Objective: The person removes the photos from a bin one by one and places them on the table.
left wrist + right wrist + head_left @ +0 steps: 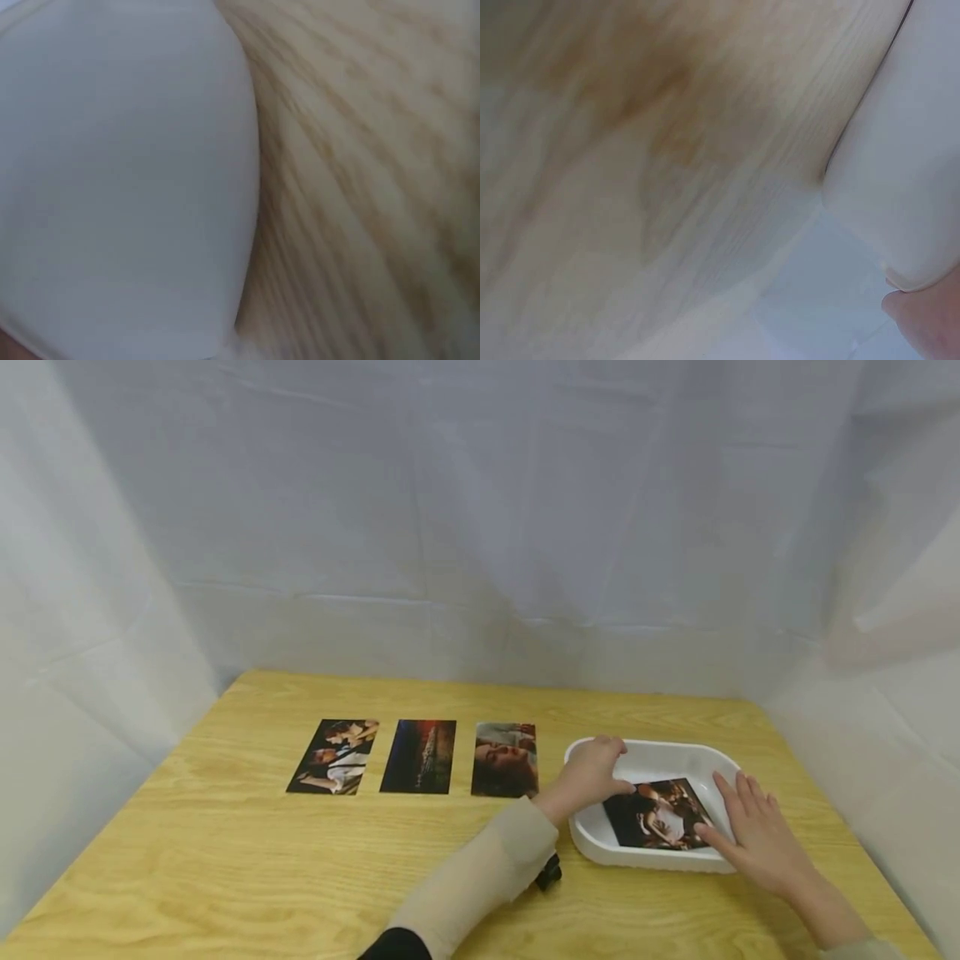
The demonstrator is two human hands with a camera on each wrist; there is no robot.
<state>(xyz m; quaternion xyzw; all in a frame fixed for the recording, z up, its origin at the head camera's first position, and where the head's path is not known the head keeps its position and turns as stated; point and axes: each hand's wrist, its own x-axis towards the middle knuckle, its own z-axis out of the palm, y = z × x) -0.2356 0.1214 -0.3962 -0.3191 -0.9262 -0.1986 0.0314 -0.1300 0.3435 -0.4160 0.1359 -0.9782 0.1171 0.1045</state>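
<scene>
Between left hand (588, 777) and right hand (761, 839), fingers parted, seemingly empty: dark rectangular paper photo (663, 817), likely flimsy; pinch edges.

head: soft diffuse light | both wrist views: blurred, right hazier

Tray (660, 858): plastic by its look, smooth, soft sheen. Tray photo (663, 814): printed paper or card, smooth face. Left photo (335, 758), middle photo (420, 757), right photo (504, 760): similar smooth printed stock. Table (262, 877): wood-grain top, smooth, low sheen; solid wood or laminate, cannot tell. Backdrop (487, 510): thin creased sheeting, cloth or plastic unclear. Sleeve (476, 878): cloth, matt.
</scene>
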